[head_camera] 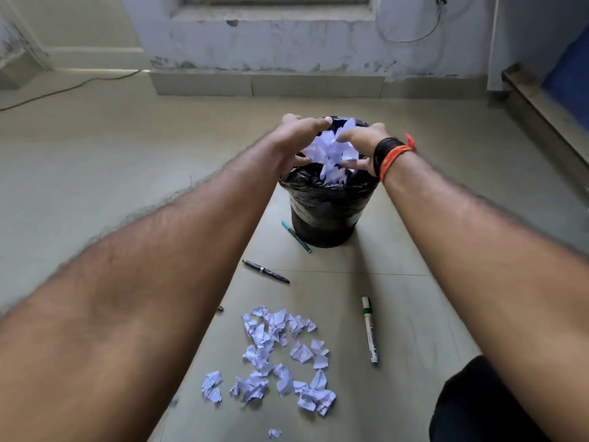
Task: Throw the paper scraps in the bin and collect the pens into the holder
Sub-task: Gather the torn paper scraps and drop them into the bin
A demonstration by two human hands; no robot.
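Both hands (299, 138) (361, 148) cup paper scraps (331, 154) above bin (325, 215)

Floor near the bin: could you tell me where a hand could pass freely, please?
Bare tile lies between the green-capped marker and the bin, and left of the black pen. The paper scraps crowd the near middle.

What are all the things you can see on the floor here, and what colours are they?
bin: one, lined with a black bag, on the floor ahead
paper scraps in hands: a bunch, white, over the bin's mouth
paper scraps on floor: many, white, scattered near the camera
teal pen: one, beside the bin's base
black pen: one, nearer than the teal pen
marker: one, white with green band, right of the scraps
cable: one, dark, far left
left hand: one, at the bin
right hand: one, black and orange wristbands
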